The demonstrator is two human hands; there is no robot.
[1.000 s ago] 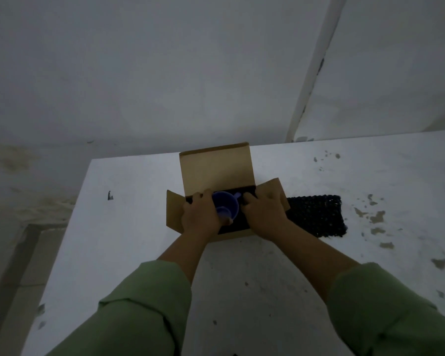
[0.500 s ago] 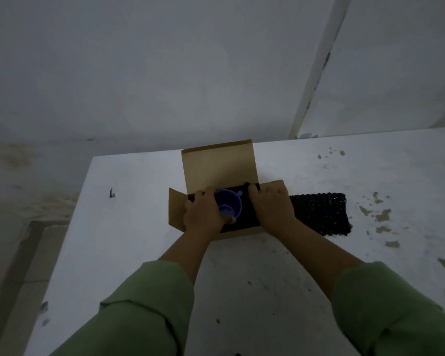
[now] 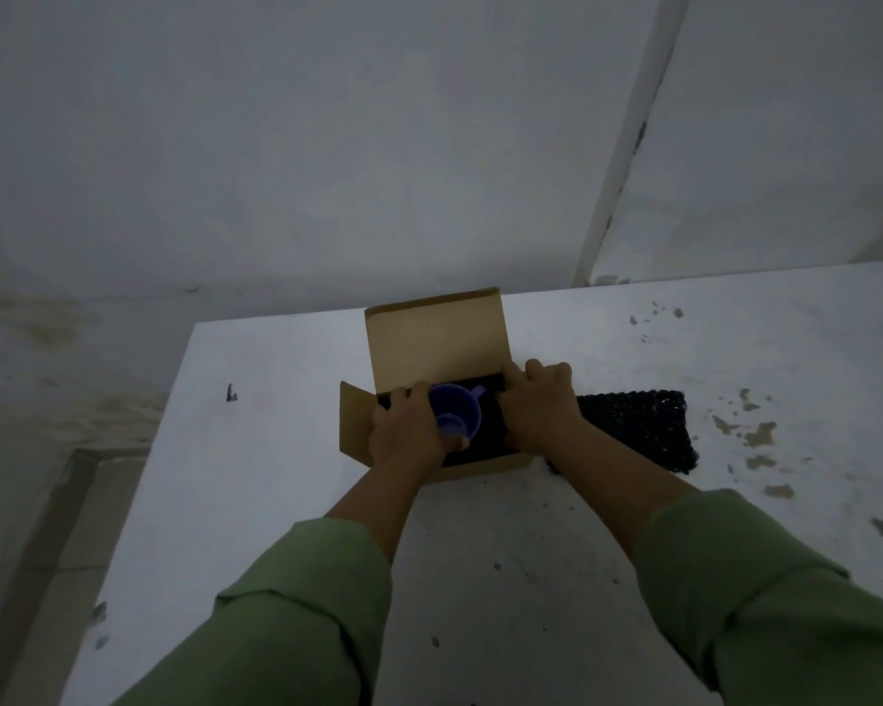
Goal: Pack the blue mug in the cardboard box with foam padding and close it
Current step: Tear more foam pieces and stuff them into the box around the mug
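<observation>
Head view: left hand [image 3: 408,435] is gripping the blue mug [image 3: 455,417] inside the cardboard box [image 3: 437,343], right hand [image 3: 539,407] is curling over its side flap; the spare foam sheet [image 3: 638,430] likely goes in next.

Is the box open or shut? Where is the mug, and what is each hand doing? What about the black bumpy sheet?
cardboard box: open, back lid upright.
blue mug: inside the box, mouth facing the camera.
left hand: grips the mug.
right hand: fingers curled over the box's right edge.
black foam sheet: flat on the table, right of the box.
</observation>
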